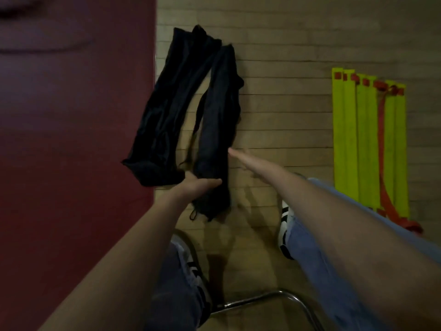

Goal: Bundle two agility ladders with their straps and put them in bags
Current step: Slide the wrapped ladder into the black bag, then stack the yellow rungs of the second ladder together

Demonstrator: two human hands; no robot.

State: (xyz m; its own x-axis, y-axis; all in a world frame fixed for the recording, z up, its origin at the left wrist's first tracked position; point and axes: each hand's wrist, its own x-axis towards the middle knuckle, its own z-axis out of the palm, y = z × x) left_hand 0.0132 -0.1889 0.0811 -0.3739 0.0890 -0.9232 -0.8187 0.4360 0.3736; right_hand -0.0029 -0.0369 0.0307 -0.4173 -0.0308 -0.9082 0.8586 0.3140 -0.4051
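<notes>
Bagging step, likely: left grip point(199, 185) pinches the near end of one black bag point(217, 111) on the floor point(281, 111) by the red mat point(71, 127), right grip point(245, 160) flat against its side, yellow ladder point(350, 144) well apart at the right, so next probably calls for opening the bag's mouth.

sports hall: hardwood floor point(286, 68), agility ladder point(346, 144)

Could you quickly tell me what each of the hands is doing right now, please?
Left hand: grips the black bag nearer the ladder.
Right hand: open, fingers straight, holding nothing.
</notes>
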